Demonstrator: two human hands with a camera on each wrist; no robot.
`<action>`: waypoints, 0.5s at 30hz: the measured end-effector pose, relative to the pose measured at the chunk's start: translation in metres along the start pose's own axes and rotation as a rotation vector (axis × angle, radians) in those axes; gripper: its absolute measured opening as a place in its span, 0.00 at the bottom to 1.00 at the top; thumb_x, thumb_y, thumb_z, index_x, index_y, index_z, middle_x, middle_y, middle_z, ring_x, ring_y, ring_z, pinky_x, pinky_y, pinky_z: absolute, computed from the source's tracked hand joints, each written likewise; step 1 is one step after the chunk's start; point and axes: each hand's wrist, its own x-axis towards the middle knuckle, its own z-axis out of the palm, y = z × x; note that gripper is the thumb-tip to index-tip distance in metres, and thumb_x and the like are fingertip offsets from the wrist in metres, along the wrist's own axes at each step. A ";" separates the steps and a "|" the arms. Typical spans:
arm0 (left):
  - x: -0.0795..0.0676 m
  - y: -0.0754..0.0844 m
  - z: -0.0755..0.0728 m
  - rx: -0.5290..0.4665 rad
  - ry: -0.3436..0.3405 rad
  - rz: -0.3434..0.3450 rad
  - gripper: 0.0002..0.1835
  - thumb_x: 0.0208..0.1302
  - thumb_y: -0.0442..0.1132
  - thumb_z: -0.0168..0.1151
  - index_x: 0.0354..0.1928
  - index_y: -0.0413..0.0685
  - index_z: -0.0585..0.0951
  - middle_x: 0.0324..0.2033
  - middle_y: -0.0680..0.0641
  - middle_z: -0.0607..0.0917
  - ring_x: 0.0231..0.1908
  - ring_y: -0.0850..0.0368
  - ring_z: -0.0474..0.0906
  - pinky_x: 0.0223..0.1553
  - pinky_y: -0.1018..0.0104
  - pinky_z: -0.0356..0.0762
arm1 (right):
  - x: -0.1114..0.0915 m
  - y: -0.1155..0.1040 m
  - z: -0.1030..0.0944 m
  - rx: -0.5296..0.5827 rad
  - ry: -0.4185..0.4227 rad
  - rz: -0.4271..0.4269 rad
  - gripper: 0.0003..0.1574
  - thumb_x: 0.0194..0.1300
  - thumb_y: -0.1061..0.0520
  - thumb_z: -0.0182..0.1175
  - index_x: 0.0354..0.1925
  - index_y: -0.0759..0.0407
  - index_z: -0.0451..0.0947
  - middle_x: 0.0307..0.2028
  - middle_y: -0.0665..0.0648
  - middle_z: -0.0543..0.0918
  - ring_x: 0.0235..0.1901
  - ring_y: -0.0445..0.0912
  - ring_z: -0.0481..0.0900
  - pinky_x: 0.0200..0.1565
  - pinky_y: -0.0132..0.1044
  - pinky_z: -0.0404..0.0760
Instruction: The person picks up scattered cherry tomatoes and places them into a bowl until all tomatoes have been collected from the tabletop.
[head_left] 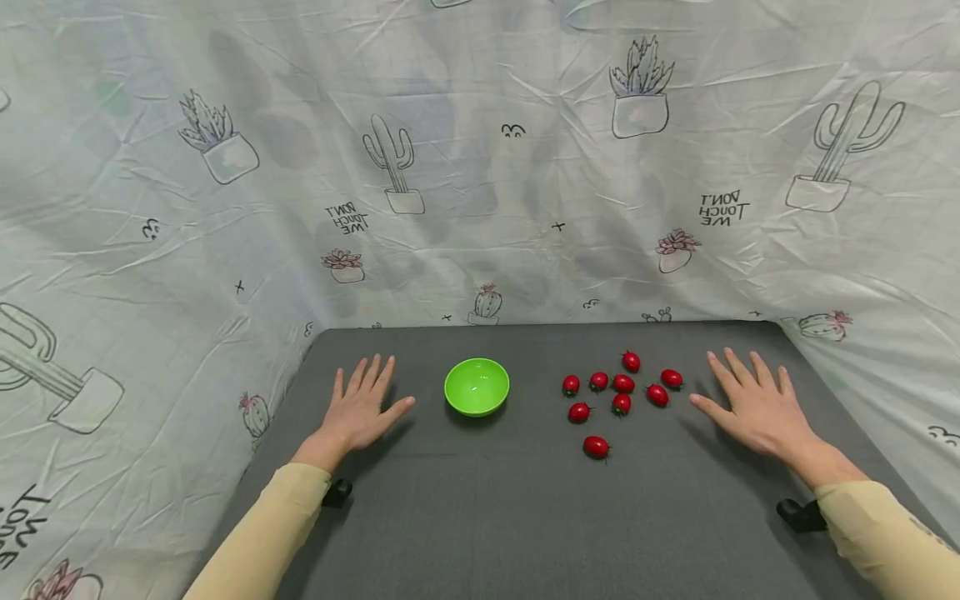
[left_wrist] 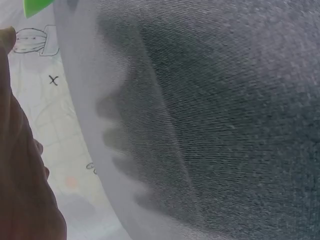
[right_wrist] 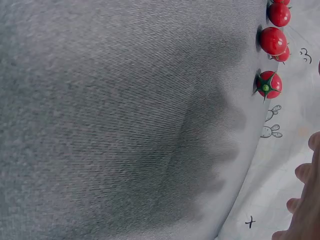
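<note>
1. Here's my left hand (head_left: 358,415), fingers straight and spread above the grey counter (head_left: 480,517); the green bowl (head_left: 477,387) sits just to its right;
2. my right hand (head_left: 763,415) hovers too, fingers fanned out;
3. nine red tomatoes (head_left: 622,384) lie scattered between bowl and right hand, the closest near its thumb.

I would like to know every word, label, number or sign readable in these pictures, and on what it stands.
"DON'T TOUCH ME", mirrored, on the curtain, back left.
"DON'T TOUCH ME", mirrored, on the curtain, back right.
"x", small cross marks in several places on the curtain.
Another mirrored text, curtain's lower left: cut by the picture edge, not fully readable.
Dark print on the right sleeve: too small to read.
No writing shows on the bowl or tomatoes.
</note>
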 end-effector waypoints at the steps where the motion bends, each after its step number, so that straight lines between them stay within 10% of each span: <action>1: 0.000 0.001 -0.001 -0.009 0.002 0.006 0.51 0.72 0.75 0.40 0.83 0.49 0.45 0.80 0.36 0.46 0.78 0.35 0.38 0.70 0.32 0.24 | 0.001 0.000 0.000 0.002 0.004 -0.003 0.59 0.73 0.26 0.50 0.82 0.61 0.46 0.76 0.75 0.51 0.72 0.78 0.43 0.64 0.77 0.34; 15: 0.012 0.027 -0.008 -0.246 -0.078 0.098 0.54 0.70 0.73 0.49 0.83 0.52 0.39 0.81 0.41 0.44 0.79 0.39 0.38 0.72 0.35 0.29 | 0.016 -0.007 -0.001 0.067 0.124 -0.100 0.55 0.70 0.33 0.62 0.79 0.63 0.56 0.72 0.73 0.63 0.71 0.74 0.52 0.67 0.74 0.38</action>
